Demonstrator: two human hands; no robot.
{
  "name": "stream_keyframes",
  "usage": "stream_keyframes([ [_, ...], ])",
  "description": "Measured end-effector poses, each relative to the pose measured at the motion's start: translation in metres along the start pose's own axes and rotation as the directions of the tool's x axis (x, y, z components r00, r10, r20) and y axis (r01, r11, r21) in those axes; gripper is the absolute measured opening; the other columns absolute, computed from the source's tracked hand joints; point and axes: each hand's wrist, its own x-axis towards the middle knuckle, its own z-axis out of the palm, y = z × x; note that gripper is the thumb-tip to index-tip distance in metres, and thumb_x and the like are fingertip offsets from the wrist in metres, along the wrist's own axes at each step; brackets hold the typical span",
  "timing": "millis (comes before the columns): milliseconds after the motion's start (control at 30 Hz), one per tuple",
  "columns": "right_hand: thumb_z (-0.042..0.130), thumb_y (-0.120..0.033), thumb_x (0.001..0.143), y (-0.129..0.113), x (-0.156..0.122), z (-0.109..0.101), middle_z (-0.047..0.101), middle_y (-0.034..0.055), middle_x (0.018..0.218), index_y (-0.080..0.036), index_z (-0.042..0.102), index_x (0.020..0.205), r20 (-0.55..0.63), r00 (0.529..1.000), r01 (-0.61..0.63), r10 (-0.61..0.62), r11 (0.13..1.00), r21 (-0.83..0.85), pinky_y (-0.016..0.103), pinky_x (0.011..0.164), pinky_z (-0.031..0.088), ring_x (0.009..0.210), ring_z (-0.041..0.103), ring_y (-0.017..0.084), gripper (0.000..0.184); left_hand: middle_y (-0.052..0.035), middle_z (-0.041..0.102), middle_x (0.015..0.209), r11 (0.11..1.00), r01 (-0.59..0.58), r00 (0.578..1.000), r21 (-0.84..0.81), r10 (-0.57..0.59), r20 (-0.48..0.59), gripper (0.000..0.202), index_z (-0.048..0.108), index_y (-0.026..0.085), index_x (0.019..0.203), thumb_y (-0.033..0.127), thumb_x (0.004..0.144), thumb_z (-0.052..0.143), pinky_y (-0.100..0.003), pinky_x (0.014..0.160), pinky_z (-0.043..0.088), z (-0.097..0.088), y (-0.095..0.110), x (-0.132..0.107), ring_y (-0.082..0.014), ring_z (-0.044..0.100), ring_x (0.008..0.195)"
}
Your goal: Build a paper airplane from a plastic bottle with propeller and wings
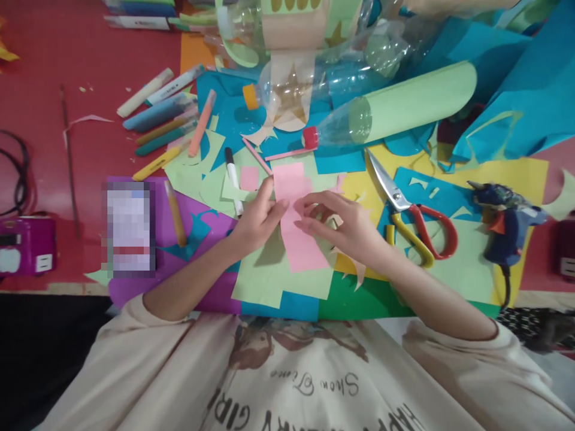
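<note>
Between my two hands is a strip of pink paper (305, 248), held above pale green sheets. My left hand (260, 212) pinches its left edge between thumb and fingers. My right hand (344, 221) has its fingertips closed on the strip's right side, near the middle. A small pink paper square (249, 178) and a white marker with a black cap (232, 173) lie just beyond my left hand. To the right of my right hand rest scissors with red and yellow handles (404, 209), blades apart.
Clear plastic bottles, one with an orange cap (250, 96) and one with a red cap (309, 137), lie at the back. Several markers (162, 126) are at left, near a blurred phone (130, 227). A blue glue gun (505, 230) stands at right. Paper scraps are scattered about.
</note>
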Motion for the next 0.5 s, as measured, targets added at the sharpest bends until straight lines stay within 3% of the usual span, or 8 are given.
stream_keyframes([
  [67,0.061,-0.027,0.084,0.003,0.000,0.004,0.070,0.0047,0.086,-0.015,0.064,0.098,0.032,0.999,-0.048,0.043,0.984,0.174,0.023,0.060,0.054,0.067,0.065,0.011,0.019,0.0086,0.044,0.045,0.992,-0.008,0.997,0.124,-0.002,0.080,0.055,0.056,0.025,0.124,0.038,0.074,0.078,-0.026,0.052,0.032,0.003,0.004,-0.003,-0.0101,0.034,0.040],
  [167,0.053,-0.019,0.084,0.009,0.003,0.002,0.069,0.0037,0.080,-0.015,0.066,0.091,0.019,0.997,-0.071,0.068,0.970,0.232,0.024,0.057,0.052,0.062,0.063,0.010,0.015,0.0068,0.053,0.050,0.983,-0.037,0.993,0.179,0.015,0.121,0.064,0.052,0.026,0.131,0.038,0.074,0.078,-0.026,0.054,0.033,0.002,0.013,-0.005,-0.0119,0.044,0.044],
  [233,0.050,-0.015,0.081,0.013,0.003,-0.002,0.070,0.0041,0.080,-0.016,0.068,0.088,-0.042,0.997,-0.062,0.070,0.986,0.155,0.025,0.058,0.051,0.064,0.062,0.011,0.019,0.0028,0.064,0.065,0.975,-0.108,0.993,0.196,0.097,0.065,0.059,0.055,0.027,0.127,0.040,0.074,0.077,-0.026,0.061,0.040,-0.007,0.020,-0.001,-0.0148,0.057,0.057],
  [267,0.049,-0.014,0.080,0.015,0.003,-0.005,0.070,0.0043,0.081,-0.017,0.068,0.087,-0.088,0.994,-0.052,0.061,0.994,0.095,0.027,0.060,0.051,0.067,0.062,0.012,0.021,0.0013,0.067,0.072,0.958,-0.149,0.988,0.246,0.153,0.004,0.046,0.060,0.026,0.120,0.041,0.078,0.072,-0.027,0.066,0.042,-0.014,0.024,0.002,-0.0153,0.059,0.064],
  [300,0.049,-0.013,0.079,0.017,0.004,-0.007,0.071,0.0045,0.082,-0.018,0.068,0.086,-0.135,0.990,-0.041,0.045,0.999,0.033,0.029,0.063,0.051,0.070,0.063,0.014,0.022,0.0008,0.067,0.075,0.924,-0.199,0.965,0.327,0.243,-0.099,0.030,0.064,0.026,0.110,0.039,0.083,0.068,-0.027,0.069,0.042,-0.023,0.027,0.007,-0.0148,0.060,0.068],
  [367,0.048,-0.012,0.078,0.022,0.004,-0.010,0.071,0.0050,0.083,-0.019,0.069,0.085,-0.194,0.981,-0.021,0.006,0.997,-0.075,0.033,0.069,0.051,0.078,0.063,0.017,0.022,0.0030,0.064,0.072,0.807,-0.235,0.872,0.542,0.422,-0.249,0.014,0.067,0.026,0.097,0.029,0.083,0.068,-0.026,0.073,0.041,-0.042,0.030,0.019,-0.0136,0.056,0.068],
  [433,0.049,-0.011,0.078,0.027,0.005,-0.011,0.070,0.0050,0.082,-0.020,0.069,0.082,-0.188,0.982,-0.007,-0.019,0.990,-0.138,0.037,0.075,0.051,0.085,0.063,0.020,0.022,0.0060,0.059,0.062,0.731,-0.152,0.847,0.666,0.443,-0.293,0.029,0.062,0.027,0.104,0.021,0.078,0.072,-0.027,0.067,0.038,-0.059,0.027,0.029,-0.0147,0.054,0.064],
  [500,0.051,-0.010,0.078,0.031,0.006,-0.011,0.070,0.0051,0.087,-0.022,0.069,0.080,-0.184,0.983,-0.008,-0.022,0.987,-0.163,0.042,0.081,0.051,0.093,0.063,0.022,0.021,0.0068,0.056,0.058,0.677,-0.124,0.868,0.725,0.428,-0.252,0.040,0.056,0.028,0.111,0.023,0.075,0.074,-0.028,0.063,0.038,-0.069,0.020,0.036,-0.0180,0.057,0.067],
])
